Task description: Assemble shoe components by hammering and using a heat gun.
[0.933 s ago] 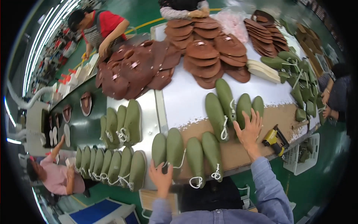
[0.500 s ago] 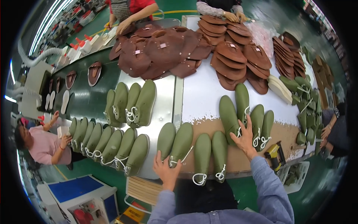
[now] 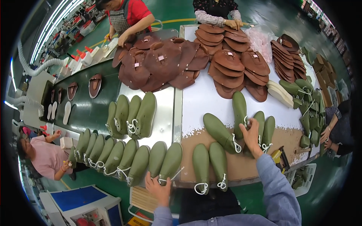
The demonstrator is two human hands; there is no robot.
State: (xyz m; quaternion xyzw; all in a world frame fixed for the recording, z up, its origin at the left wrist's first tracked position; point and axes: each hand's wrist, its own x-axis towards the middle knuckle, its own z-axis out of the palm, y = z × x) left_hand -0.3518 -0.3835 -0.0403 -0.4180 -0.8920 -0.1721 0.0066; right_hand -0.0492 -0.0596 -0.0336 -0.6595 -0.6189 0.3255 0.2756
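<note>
My left hand [image 3: 159,190] is closed round the heel ends of a pair of green shoe lasts, one [image 3: 156,158] beside the other [image 3: 171,162], which has a white cord trailing right. My right hand [image 3: 252,139] is at the heel end of another green last [image 3: 239,109], its fingers apart and overlapping the right edge. Just left of it, a tilted last [image 3: 217,130] lies with its corded heel toward that hand. Two more corded lasts [image 3: 268,130] are partly behind my right fingers. Between my hands rests a separate pair of lasts [image 3: 209,165] at the table's near edge.
A row of lasts [image 3: 113,154] extends left, with several more [image 3: 130,115] behind. Brown leather uppers [image 3: 162,64] are piled at the back. A yellow-black tool [image 3: 278,158] and heaped lasts [image 3: 311,109] are at the right. Co-workers [image 3: 132,19] stand around the table [image 3: 245,169].
My left hand has slid its pair of lasts left, against the row. My right hand has left one last, now turned and tilted left, and moved to the last behind it. The view has shifted.
</note>
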